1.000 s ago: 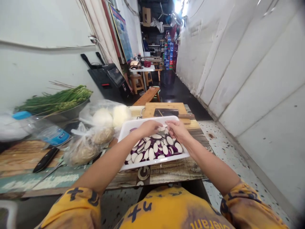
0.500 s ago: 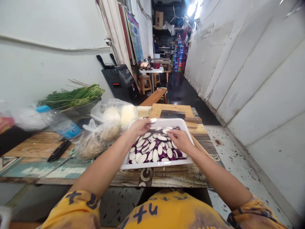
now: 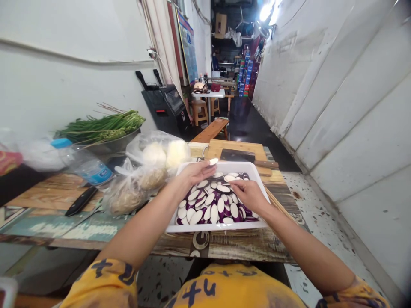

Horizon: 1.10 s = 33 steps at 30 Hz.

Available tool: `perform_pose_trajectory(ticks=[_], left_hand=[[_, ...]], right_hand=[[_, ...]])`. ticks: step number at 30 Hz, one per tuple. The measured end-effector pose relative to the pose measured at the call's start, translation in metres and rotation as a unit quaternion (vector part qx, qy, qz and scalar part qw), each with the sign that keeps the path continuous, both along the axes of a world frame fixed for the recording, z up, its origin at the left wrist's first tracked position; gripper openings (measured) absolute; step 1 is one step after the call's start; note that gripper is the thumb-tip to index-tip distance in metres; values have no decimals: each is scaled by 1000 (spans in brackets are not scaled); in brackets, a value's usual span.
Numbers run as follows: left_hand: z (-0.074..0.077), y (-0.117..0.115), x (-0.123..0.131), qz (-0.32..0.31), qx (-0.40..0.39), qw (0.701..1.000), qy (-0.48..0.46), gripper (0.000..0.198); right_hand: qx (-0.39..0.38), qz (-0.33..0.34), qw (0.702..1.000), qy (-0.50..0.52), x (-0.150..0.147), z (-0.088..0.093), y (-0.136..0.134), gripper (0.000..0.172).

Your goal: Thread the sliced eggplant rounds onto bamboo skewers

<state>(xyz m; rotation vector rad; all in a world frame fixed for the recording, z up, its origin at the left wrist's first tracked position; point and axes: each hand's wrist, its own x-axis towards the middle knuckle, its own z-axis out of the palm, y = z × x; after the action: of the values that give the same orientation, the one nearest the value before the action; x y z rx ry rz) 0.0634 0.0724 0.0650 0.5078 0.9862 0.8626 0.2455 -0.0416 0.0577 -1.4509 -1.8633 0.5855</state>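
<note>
A white plastic tray (image 3: 218, 227) full of oval eggplant slices (image 3: 214, 213), pale-fleshed with purple skin, stands on the table before me. My left hand (image 3: 197, 172) is over its far left part, with one eggplant slice (image 3: 213, 161) held between thumb and fingers above the rim. Over the right side, my right hand (image 3: 248, 191) has its thumb and forefinger pinched together on the edge of another pale slice (image 3: 228, 178) at the top of the heap. Its remaining fingers are curled under and partly hidden.
Behind the tray lie a cutting board (image 3: 236, 146) and a cleaver (image 3: 238, 155). To the left are plastic bags of food (image 3: 125, 197), a water bottle (image 3: 96, 172), a black-handled knife (image 3: 81, 201) and a bowl of green stalks (image 3: 105, 128). Thin sticks (image 3: 279, 204) lie right of the tray.
The view has shifted slightly, so everything sits a little further right. My left fingers have straightened somewhat under the slice. My right hand stays pinched at the heap.
</note>
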Motion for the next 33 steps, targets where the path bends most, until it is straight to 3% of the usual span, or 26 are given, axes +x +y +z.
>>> perform_pose_trajectory(ticks=[10, 27, 33], left_hand=[[3, -3, 3, 12, 14, 1000, -22, 10], [9, -9, 4, -28, 33, 999, -24, 12], [11, -7, 4, -24, 28, 997, -69, 8]], right_hand=[[5, -3, 1000, -4, -2, -2, -2, 26], [19, -14, 1000, -12, -9, -3, -3, 27], [21, -10, 1000, -2, -10, 1, -3, 27]])
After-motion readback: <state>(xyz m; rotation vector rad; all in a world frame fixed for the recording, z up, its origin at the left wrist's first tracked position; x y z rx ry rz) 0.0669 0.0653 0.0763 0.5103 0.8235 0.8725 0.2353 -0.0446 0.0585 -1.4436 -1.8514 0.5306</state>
